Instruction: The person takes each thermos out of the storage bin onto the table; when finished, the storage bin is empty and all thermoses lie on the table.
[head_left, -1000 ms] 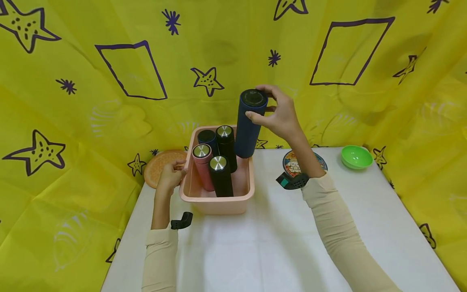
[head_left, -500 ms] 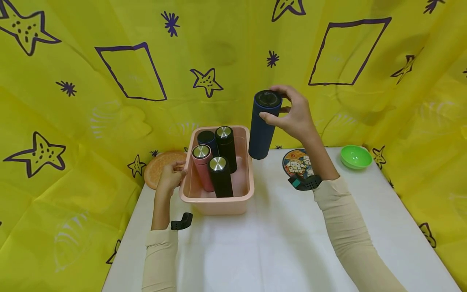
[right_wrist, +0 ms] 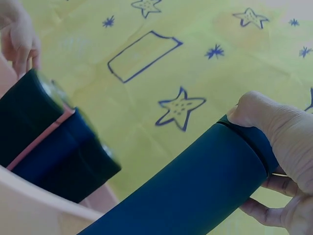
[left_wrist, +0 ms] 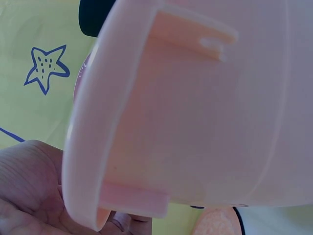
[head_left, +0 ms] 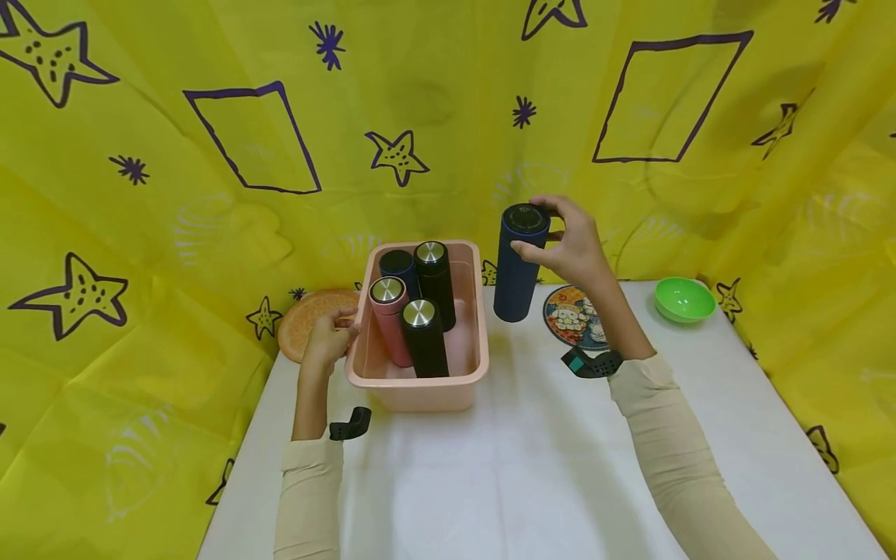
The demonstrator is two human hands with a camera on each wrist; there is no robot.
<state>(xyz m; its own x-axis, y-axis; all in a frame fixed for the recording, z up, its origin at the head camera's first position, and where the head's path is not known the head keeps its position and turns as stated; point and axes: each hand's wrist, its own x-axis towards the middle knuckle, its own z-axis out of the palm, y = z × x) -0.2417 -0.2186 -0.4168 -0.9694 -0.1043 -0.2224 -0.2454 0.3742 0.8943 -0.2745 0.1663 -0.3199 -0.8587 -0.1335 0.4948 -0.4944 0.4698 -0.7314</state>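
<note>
My right hand (head_left: 575, 243) grips a dark blue thermos (head_left: 516, 272) near its black-topped lid, thumb on one side and fingers on the other. The thermos hangs nearly upright just right of a pink plastic basin (head_left: 427, 400). My left hand (head_left: 330, 339) holds the basin's left rim; in the left wrist view its fingers curl under the rim (left_wrist: 85, 147). Inside the basin stand a pink thermos (head_left: 392, 330), a black thermos (head_left: 425, 346) in front, another black thermos (head_left: 435, 292) behind, and a second blue thermos (head_left: 397, 264) at the back left.
Behind the right forearm lies a round patterned mat (head_left: 568, 320). A green bowl (head_left: 684, 301) sits at the table's back right corner, and a round orange mat (head_left: 297, 323) is partly hidden by the left hand. A yellow printed curtain (head_left: 448, 109) encloses the white table (head_left: 476, 490).
The blue thermos in my right hand has moved right, out from over the basin, and then come down lower beside it. The left hand has stayed at the rim.
</note>
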